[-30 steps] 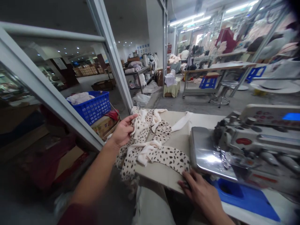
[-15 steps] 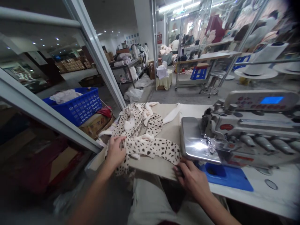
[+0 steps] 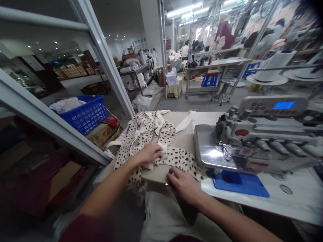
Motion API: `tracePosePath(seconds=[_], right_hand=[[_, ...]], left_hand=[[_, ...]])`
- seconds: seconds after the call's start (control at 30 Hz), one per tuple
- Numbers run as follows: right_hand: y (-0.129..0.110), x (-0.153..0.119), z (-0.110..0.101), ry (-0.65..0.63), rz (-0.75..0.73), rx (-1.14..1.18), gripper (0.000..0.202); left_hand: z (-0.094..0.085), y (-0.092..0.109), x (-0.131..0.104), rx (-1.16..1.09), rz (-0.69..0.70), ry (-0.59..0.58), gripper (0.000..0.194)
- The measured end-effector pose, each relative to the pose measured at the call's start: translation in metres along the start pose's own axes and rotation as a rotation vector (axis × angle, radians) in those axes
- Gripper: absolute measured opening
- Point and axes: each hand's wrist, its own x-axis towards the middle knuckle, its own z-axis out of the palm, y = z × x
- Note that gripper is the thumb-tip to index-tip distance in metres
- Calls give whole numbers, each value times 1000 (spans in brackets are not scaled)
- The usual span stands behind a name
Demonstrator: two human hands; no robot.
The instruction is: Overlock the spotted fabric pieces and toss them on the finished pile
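Observation:
Black-spotted cream fabric [image 3: 180, 158] lies in pieces on the table [image 3: 180, 117], left of a sewing machine [image 3: 254, 134]. My left hand [image 3: 150, 153] has its fingers closed on the fabric, at a pale fuzzy edge of it. At the table's front edge, just below the spotted piece, is my right hand [image 3: 183, 183], its fingers curled; a small shiny bit shows by the fingertips, too small to name. The right end of the spotted piece reaches the machine's metal plate [image 3: 208, 146].
A blue crate [image 3: 84, 112] with pale cloth stands left, behind a slanted metal frame [image 3: 111, 67]. A blue tray [image 3: 239, 184] lies under the machine's front. Farther back are a stool [image 3: 223, 89], work tables and people.
My left hand has moved right along the fabric, and my right hand has moved left, away from the fabric's right end. The view has shifted slightly.

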Motion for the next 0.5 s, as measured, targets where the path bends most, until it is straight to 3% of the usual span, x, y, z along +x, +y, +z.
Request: tracePosePath(seconds=[0.07, 0.23, 0.4, 0.5], right_hand=[[-9, 26, 3, -38, 5, 31, 22], [-16, 73, 21, 51, 266, 255, 27], [1, 80, 27, 176, 410, 502, 10], [13, 67, 20, 292, 560, 720, 19]], left_hand=[[-19, -9, -2, -100, -43, 77, 8], [-52, -17, -17, -379, -148, 264, 23], [-53, -8, -30, -566, -179, 339, 28], [-43, 9, -31, -635, -176, 275, 30]])
